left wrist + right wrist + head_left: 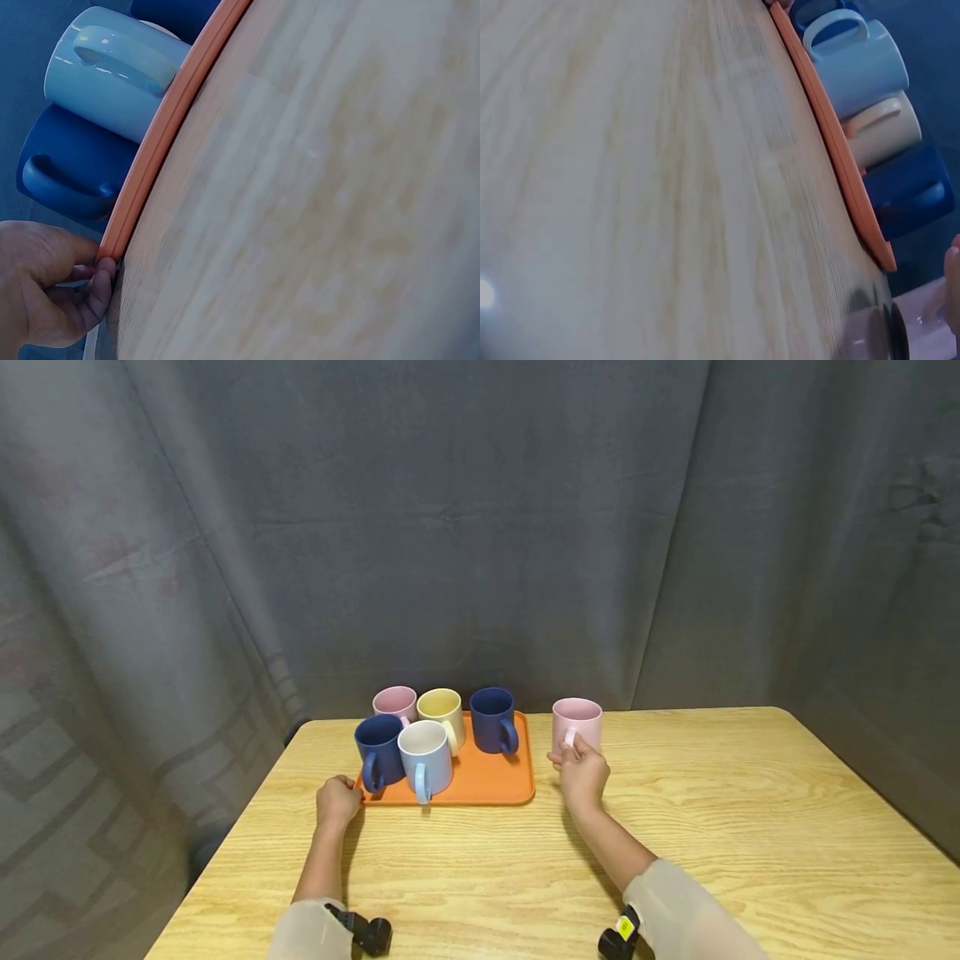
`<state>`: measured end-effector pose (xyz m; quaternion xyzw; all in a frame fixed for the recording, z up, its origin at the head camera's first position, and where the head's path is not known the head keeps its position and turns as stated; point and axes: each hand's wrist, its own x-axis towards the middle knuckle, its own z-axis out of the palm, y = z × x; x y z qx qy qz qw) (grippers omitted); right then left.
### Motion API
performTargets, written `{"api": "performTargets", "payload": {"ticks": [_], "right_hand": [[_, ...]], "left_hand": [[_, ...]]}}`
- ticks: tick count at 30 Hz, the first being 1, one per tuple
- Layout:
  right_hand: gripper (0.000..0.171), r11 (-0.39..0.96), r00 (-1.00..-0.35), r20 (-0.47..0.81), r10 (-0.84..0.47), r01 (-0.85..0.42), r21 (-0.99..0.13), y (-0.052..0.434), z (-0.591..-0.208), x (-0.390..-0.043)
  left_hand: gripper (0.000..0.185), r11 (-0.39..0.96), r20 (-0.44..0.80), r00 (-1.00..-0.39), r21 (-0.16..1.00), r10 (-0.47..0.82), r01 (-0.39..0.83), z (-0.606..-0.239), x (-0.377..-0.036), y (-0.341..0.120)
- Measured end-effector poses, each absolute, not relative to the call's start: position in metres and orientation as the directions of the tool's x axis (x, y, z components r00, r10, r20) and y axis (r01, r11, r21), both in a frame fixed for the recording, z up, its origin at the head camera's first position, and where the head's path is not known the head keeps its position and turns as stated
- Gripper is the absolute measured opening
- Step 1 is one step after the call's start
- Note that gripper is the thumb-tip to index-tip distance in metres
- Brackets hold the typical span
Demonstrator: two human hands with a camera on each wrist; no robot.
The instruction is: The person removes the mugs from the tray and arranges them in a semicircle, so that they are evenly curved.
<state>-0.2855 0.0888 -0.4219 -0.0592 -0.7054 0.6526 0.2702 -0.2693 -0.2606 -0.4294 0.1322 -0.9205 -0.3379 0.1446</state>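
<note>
My left hand pinches the front left corner of an orange tray; in the left wrist view the thumb and fingers close on its rim. To the tray's right, my right hand grips a pink mug by its handle, which faces me. The mug is upright, and the right wrist view catches only part of it at the lower right corner. On the tray stand a light blue mug, a dark blue mug, a yellow mug, another pink mug and a second dark blue mug.
Light wood table extends in front of the tray and off to both sides. A grey curtain hangs right behind the table's back edge. The mugs on the tray's left half stand close together, the back ones partly hidden.
</note>
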Motion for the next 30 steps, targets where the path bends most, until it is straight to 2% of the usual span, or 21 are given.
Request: {"api": "performTargets", "payload": {"ticks": [10,22,25,30], "right_hand": [[0.036,0.062,-0.888,0.193,0.418,-0.184,-0.981,0.081,-0.428,-0.28],[0.038,0.076,-0.897,0.194,0.397,-0.178,-0.981,0.086,-0.427,-0.277],[0.037,0.111,-0.877,0.23,0.421,-0.201,-0.973,0.089,-0.421,-0.275],[0.036,0.215,-0.809,0.362,0.464,-0.293,-0.932,0.09,-0.403,-0.274]], "left_hand": [[0.011,0.735,0.173,-0.923,0.662,-0.345,-0.15,-0.429,-0.267,-0.261],[0.011,0.74,0.18,-0.924,0.657,-0.336,-0.141,-0.43,-0.268,-0.261],[0.012,0.74,0.173,-0.926,0.657,-0.334,-0.144,-0.43,-0.269,-0.261],[0.012,0.734,0.163,-0.928,0.663,-0.336,-0.149,-0.429,-0.27,-0.26]]}}
